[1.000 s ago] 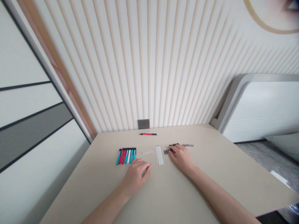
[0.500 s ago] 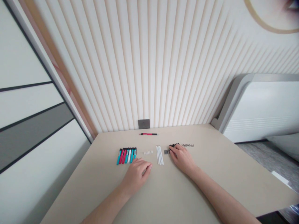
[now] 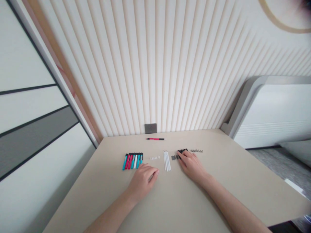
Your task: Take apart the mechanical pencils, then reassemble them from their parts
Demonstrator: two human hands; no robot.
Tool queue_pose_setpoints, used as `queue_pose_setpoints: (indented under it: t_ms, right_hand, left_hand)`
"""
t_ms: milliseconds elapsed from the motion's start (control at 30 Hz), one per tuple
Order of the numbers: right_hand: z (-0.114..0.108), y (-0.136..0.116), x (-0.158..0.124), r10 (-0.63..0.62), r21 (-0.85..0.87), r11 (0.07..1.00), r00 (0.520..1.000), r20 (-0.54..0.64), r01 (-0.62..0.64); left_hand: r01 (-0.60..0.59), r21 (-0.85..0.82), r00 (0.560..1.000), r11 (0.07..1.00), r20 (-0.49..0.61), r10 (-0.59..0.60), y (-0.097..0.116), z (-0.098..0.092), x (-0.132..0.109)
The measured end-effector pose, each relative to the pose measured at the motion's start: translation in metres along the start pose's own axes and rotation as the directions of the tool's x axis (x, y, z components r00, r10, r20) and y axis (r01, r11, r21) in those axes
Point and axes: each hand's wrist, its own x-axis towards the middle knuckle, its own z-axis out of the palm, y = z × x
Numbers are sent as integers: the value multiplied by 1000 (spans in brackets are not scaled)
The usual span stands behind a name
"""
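Observation:
My left hand (image 3: 143,178) rests on the table with its fingers curled together, nothing visible in them. Just beyond it lies a side-by-side row of pen barrels (image 3: 132,161), turquoise, red and white with black ends. My right hand (image 3: 191,165) has its bent fingers and thumb on a row of short black pen parts (image 3: 182,150), partly hiding them. Small dark grey pieces (image 3: 173,158) lie left of its fingertips, partly covered. Between the hands are several thin white pen refills (image 3: 167,161) and a line of tiny white pieces (image 3: 155,158).
A red and black pen (image 3: 156,138) lies near the back of the beige table (image 3: 165,207). Small metal-coloured pieces (image 3: 196,150) form a row beyond my right hand. A dark socket (image 3: 150,128) sits on the ribbed wall; a bed headboard (image 3: 274,113) stands at right.
The view has shifted slightly, moving the things on the table a little to the right in the picture. Both hands keep nearly the same places and poses.

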Motion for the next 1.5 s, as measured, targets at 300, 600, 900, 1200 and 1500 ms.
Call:
queue_pose_setpoints:
  t_ms: [300, 600, 900, 1200, 1500]
  right_hand:
    - [3, 1, 2, -55, -81, 995, 998, -4, 55]
    - [-2, -1, 1, -91, -37, 995, 996, -11, 90]
    - [2, -1, 1, -79, -14, 997, 997, -6, 79]
    - [3, 4, 2, -16, -18, 1000, 1000, -20, 15]
    - [1, -1, 3, 33, -12, 999, 998, -51, -34]
  left_hand:
    - [-3, -4, 1000, 1000, -8, 3, 2, -2, 1]
    - [-5, -8, 1000, 1000, -21, 5, 3, -3, 1]
    - [-1, -11, 1000, 1000, -16, 1, 2, -2, 1]
    - [9, -2, 1000, 1000, 14, -9, 2, -2, 1]
    - [16, -9, 999, 1000, 29, -15, 0, -1, 0]
